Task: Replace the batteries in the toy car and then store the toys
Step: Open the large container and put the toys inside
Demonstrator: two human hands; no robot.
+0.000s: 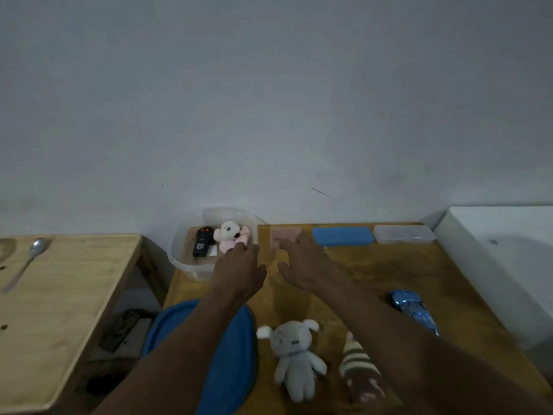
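Clear tub [185, 266] holds pink plush mouse [232, 233] and black remote [203, 241]. Left hand [239, 268] over the tub's right rim, fingertips [239, 247] at the plush; gripping or let go, cannot tell. Right hand [302, 265] just right of the tub, fingers spread, holding nothing. Blue toy car [411, 308] well right of the tub, apart from both hands.

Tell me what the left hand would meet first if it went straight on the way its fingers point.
Most likely the pink and white plush in the clear tub: the left hand points straight at it, fingertips right by its lower edge. Depth is unclear; they may touch it.
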